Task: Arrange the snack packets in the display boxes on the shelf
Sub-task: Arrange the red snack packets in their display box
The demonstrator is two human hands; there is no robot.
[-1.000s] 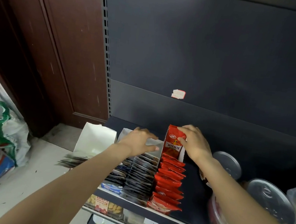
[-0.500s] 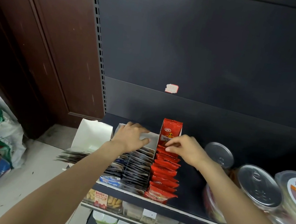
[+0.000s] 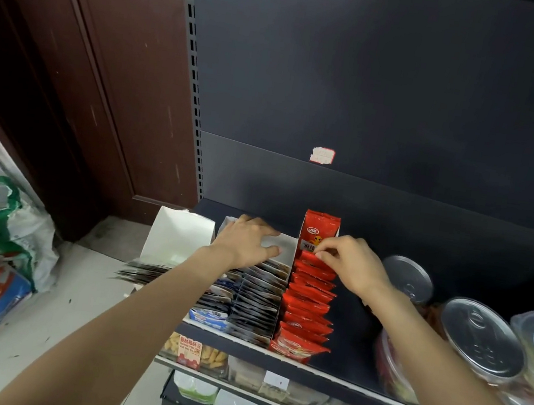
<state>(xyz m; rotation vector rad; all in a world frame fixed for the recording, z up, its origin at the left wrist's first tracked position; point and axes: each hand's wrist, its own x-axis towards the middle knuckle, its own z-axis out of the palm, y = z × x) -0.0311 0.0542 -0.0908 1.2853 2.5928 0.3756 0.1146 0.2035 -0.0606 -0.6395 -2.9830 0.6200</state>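
the step in hand is judged to be the straightening of the red snack packets [image 3: 307, 307] in the rightmost display box on the shelf [image 3: 350, 322]. a packet near the back of that row is pinched between thumb and fingertips of the right hand [image 3: 351, 267], just in front of the upright red packet [image 3: 318, 232] that stands at the very back of the row. the left hand [image 3: 247, 242] is laid with loosely spread fingers over the back wall of the white display box [image 3: 281, 249] just left of the red row, apparently to steady it; nothing is gripped by it.

for the next move, the pinched packet would need to be pushed upright against the one behind it, with the box kept steady.

counted: three rows of packets are seen, one red, one of dark packets [image 3: 257, 301] just left of the red row, and one further left, partly hidden by the arm. about nine red packets can be made out, the count being uncertain. three lidded tubs [image 3: 480, 341] stand right of the red row. an open white carton [image 3: 179, 236] stands left of the boxes.
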